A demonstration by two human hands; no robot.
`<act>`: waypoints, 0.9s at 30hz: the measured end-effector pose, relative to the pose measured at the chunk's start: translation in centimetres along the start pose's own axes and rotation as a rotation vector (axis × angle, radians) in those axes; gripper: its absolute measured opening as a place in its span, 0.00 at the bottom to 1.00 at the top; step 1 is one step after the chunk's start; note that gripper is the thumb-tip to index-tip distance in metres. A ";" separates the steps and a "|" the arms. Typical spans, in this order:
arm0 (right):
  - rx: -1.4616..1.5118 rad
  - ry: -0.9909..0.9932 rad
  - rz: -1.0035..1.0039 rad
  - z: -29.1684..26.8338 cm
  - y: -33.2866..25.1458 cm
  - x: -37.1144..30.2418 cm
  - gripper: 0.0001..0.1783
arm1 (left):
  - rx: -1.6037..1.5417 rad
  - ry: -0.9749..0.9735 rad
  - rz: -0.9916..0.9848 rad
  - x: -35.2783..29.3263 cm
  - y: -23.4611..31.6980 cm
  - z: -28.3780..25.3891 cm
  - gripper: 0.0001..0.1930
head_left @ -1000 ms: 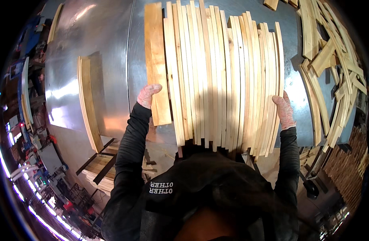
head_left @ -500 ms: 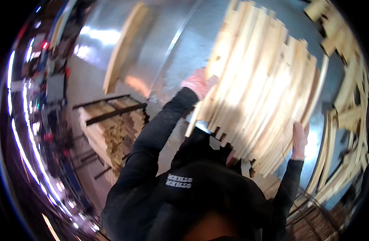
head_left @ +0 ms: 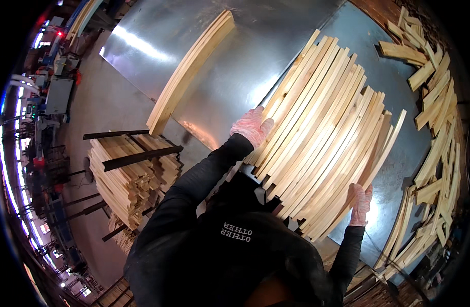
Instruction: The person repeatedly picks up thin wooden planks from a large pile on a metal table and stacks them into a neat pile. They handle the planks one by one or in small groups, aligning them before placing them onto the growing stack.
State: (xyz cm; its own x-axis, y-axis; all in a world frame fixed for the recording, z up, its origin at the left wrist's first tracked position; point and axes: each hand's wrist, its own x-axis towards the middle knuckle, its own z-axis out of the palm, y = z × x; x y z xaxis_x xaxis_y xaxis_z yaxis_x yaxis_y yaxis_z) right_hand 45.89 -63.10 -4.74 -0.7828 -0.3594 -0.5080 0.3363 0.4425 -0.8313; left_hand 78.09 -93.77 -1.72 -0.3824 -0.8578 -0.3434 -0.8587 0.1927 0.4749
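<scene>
A wide row of pale wooden strips (head_left: pixel 317 133), laid side by side with uneven ends, lies on the metal table in front of me. My left hand (head_left: pixel 251 127), in a pink-and-white glove, rests against the leftmost strip, its fingers stretched out and the thumb apart. At the near right edge of the row, my right hand (head_left: pixel 362 203), gloved alike, presses its extended fingers against the outermost strip. That strip (head_left: pixel 391 140) leans a little away from the others at its far end. Both hands flank the row.
A short stack of strips (head_left: pixel 191 69) lies on the metal table (head_left: pixel 255 30) at the far left. Left of me, a dark metal rack (head_left: pixel 143 157) holds piled strips. Loose wood pieces (head_left: pixel 434 117) heap along the right side. Machines (head_left: pixel 58 94) stand beyond the floor at left.
The view has turned, so the row and table appear rotated clockwise and the picture is sharper. Both hands remain at the same two sides of the row.
</scene>
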 end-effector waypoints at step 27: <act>-1.179 -0.813 -2.126 46.1 -27.2 -8.5 0.30 | 0.133 -0.186 -0.376 4.5 -22.7 -21.6 0.34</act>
State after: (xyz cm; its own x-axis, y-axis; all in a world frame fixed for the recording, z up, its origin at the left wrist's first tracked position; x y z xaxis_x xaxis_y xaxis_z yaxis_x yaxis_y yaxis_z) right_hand 67.50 -109.93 11.79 0.7465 -0.6392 0.1850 -0.6629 -0.7384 0.1238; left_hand 103.26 -112.30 3.42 -0.0791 -0.7820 -0.6182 -0.9818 -0.0465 0.1844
